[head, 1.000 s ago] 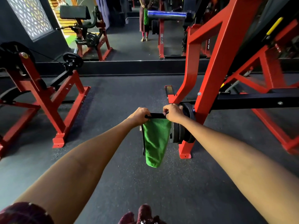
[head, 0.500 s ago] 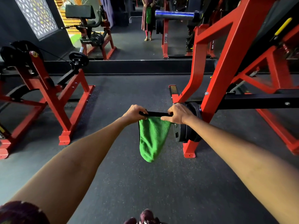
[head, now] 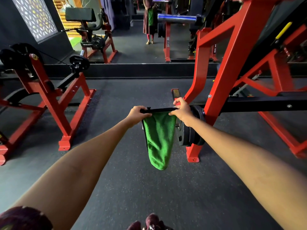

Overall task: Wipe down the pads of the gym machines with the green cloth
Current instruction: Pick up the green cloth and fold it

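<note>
1. Cloth first: the green cloth (head: 159, 138) hangs straight down between my two hands, folded over on itself, its rounded lower end well above the dark rubber floor (head: 132, 188).
2. My left hand (head: 138, 113) is closed in a fist around the top left corner of the cloth, knuckles up.
3. My right hand (head: 181, 110) pinches the top right corner, thumb and fingers closed on it, with the index finger raised a little.
4. Between the two hands runs a thin black strip (head: 158, 110), pulled level along the cloth's top edge; I cannot tell whether it is the cloth's hem or a separate strap.
5. Both my arms are stretched forward, bare to the elbow and beyond.
6. Just beside my right hand stands a red machine frame (head: 221, 77), with black weight plates (head: 191, 135) mounted low on it, right of the hanging cloth and close to it.
7. A black bar (head: 265, 105) runs off to the right from that frame.
8. On my left, well apart from the cloth, stands another red machine (head: 49, 100).
9. A mirror (head: 137, 39) along the far wall shows a standing figure holding something green, and a machine with a black pad (head: 79, 14).
</note>
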Motion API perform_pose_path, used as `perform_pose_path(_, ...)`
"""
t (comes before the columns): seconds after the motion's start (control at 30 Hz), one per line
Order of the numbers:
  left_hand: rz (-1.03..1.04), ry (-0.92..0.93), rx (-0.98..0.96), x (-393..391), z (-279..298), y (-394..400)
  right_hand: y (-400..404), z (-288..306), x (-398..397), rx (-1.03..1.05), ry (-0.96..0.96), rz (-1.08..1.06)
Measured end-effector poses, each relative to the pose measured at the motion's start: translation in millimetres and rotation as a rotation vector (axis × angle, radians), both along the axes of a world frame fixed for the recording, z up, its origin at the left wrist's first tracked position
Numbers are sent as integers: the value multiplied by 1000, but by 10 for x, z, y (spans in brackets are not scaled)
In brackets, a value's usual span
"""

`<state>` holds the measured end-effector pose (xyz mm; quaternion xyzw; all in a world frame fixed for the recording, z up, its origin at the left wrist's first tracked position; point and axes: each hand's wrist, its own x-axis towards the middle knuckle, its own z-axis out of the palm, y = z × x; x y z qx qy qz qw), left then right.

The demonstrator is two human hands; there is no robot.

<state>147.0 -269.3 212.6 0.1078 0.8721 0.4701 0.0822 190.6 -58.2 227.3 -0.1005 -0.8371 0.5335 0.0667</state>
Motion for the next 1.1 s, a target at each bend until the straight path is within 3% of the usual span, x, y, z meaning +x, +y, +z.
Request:
perform_pose_path(0.13, -144, 105, -267, 36, 119, 66, -120, 39, 15, 13, -16, 134)
perform_pose_path(0.3, -350, 173, -481, 164, 310, 282, -221, 55, -39, 337, 86, 177)
perform_pose_path(0.37, -349, 96, -424, 219, 319, 334, -210, 102, -40, 444, 141, 187)
perform_pose_path(0.47, -297, -139, -63, 268, 302, 356, -215, 198, -20, 432, 84, 224)
perform_pose_path(0.57, -94, -54, 118, 206, 284, 349, -213, 248, -26, 387, -5, 196)
perform_pose_path(0.7, -197, -59, 88, 161, 268, 351, -262, 283, 6, 354, 27, 268)
perform_pose_path(0.8, -305, -55, 11, 150, 179, 336, -296, 321, -4, 184, 94, 304)
perform_pose_path(0.9, -217, 29, 74, 107, 41, 280, -313, 387, -34, 44, 88, 208)
perform_pose_path(0.93, -183, 69, 88, 98, 13, 257, -297, 397, -55, 77, 82, 198)
perform_pose_path(1.03, -154, 160, 75, 121, -1, 229, -275, 432, -82, 474, 48, 304)
perform_pose_path(1.1, -154, 197, 70, 155, 10, 211, -322, 440, -100, 536, 121, 320)
